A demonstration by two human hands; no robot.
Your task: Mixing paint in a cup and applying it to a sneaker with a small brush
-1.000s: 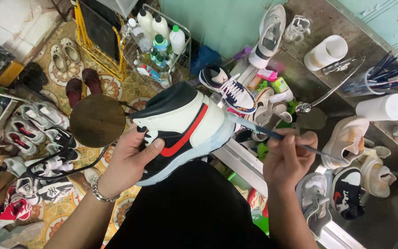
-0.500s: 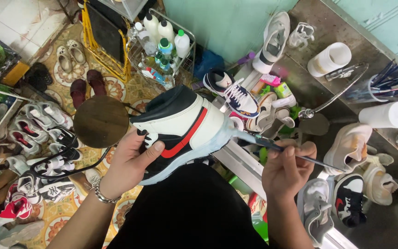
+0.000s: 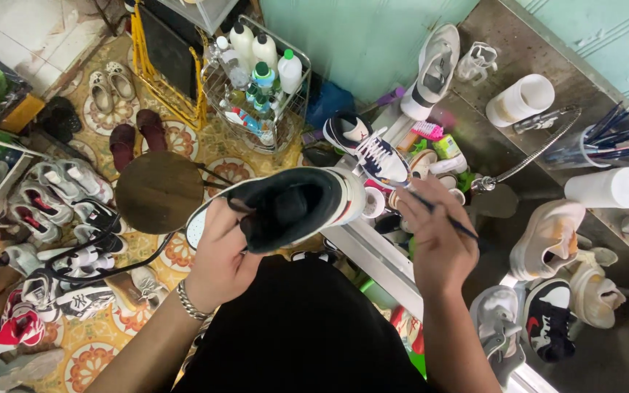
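A: Over the lap, I am seeing the left hand (image 3: 221,256) holding the sneaker (image 3: 285,207), fingers curled over the collar and into the dark opening. The shoe is sitting between the two hands, above the black trousers (image 3: 300,327).

B: Noting a change here. Half a second ago the white and red side panel was facing the camera; now the shoe is rolling over and I am looking straight down into its mouth. The sole edge is pointing toward the stool (image 3: 158,191).

A: Agreed. The right hand (image 3: 438,236) is pinching a thin brush (image 3: 442,217), fingers closed tight round the handle, tip aimed at the toe end. It is sitting just beside the shoe; I cannot tell whether the bristles are touching.

B: My reading: the turn is presenting a fresh face of the shoe to the brush, so the detail work is shifting to the toe or rim.

A: Around them I am logging a wire rack of bottles (image 3: 260,73), a cup of brushes (image 3: 606,138), and pairs of shoes on the patterned floor (image 3: 96,342).
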